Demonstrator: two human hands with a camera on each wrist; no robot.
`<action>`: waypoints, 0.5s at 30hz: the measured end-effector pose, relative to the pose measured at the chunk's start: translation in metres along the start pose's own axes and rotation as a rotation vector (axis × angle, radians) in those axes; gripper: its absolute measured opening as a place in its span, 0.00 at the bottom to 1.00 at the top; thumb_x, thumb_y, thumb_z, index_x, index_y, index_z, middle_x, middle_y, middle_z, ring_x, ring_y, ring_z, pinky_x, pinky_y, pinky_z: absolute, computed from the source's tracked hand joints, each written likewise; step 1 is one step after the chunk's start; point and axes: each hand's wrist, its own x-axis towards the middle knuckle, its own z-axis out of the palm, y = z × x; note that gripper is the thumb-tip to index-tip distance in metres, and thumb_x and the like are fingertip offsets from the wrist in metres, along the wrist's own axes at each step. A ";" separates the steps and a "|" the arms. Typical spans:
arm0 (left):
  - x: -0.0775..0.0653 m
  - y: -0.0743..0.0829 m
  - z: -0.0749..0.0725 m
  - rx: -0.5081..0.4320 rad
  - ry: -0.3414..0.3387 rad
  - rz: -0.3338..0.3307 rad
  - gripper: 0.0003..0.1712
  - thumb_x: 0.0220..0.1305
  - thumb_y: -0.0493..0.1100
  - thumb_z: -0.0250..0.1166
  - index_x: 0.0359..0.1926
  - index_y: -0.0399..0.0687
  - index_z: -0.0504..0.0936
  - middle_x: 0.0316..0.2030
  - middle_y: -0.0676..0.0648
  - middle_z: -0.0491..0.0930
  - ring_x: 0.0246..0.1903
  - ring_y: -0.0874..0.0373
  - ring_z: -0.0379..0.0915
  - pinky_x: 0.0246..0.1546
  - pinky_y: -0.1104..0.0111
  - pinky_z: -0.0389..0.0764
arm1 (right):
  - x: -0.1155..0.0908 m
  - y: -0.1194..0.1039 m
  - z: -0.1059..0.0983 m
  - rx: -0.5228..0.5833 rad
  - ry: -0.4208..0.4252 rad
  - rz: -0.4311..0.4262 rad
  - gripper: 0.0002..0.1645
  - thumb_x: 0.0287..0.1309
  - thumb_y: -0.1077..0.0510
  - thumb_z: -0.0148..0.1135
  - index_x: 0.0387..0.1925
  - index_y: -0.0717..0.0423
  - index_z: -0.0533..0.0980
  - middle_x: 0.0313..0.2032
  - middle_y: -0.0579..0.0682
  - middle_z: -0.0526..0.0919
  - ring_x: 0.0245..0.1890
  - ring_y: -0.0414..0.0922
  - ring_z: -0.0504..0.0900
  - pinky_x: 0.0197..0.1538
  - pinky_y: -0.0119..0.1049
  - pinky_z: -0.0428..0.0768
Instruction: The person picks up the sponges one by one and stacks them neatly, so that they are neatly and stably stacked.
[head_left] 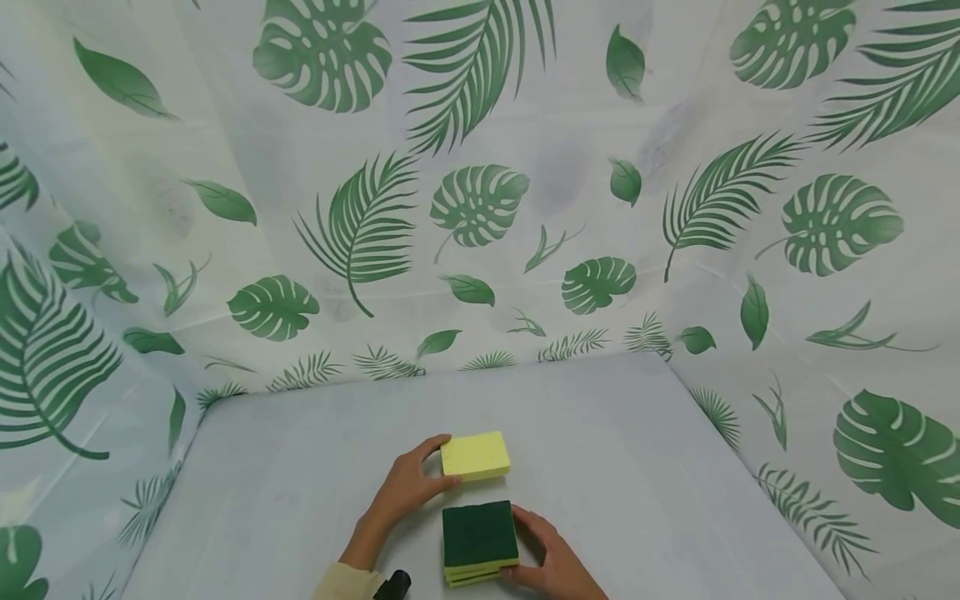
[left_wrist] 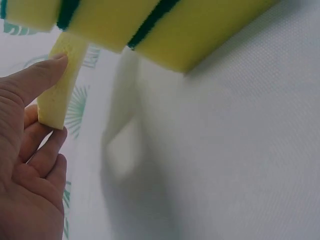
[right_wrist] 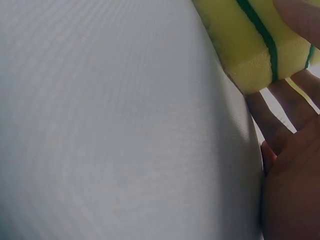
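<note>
My left hand [head_left: 408, 483] holds a yellow sponge [head_left: 474, 455] by its left end, thumb at the near side and fingers at the far side. In the left wrist view the thumb presses on the face of this sponge [left_wrist: 62, 90]. Just nearer to me is a stack of sponges [head_left: 480, 535], yellow with dark green scouring layers, its top face green. My right hand [head_left: 553, 557] grips the stack from the right, thumb at the near corner and fingers along the far right side. The right wrist view shows the stack's lower sponges [right_wrist: 250, 60] between thumb and fingers.
A pale grey-white table surface [head_left: 300, 467] lies under both hands. White sheets with green leaf prints [head_left: 517, 208] rise behind it and along both sides. A black wrist strap [head_left: 393, 585] shows by the left sleeve [head_left: 347, 582].
</note>
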 end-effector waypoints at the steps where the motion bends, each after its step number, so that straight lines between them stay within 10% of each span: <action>1: 0.000 0.001 -0.001 0.002 0.002 -0.003 0.44 0.62 0.57 0.80 0.75 0.52 0.76 0.71 0.42 0.76 0.72 0.36 0.68 0.67 0.34 0.69 | 0.000 0.000 0.000 -0.001 0.001 0.003 0.57 0.57 0.41 0.81 0.80 0.57 0.65 0.77 0.65 0.66 0.76 0.73 0.60 0.68 0.80 0.59; 15: -0.011 0.012 -0.007 -0.007 0.000 0.015 0.45 0.63 0.60 0.79 0.76 0.51 0.75 0.71 0.43 0.76 0.72 0.37 0.68 0.67 0.33 0.69 | -0.001 -0.006 0.004 0.017 0.032 0.064 0.57 0.55 0.41 0.82 0.80 0.53 0.66 0.77 0.63 0.66 0.76 0.72 0.60 0.68 0.81 0.59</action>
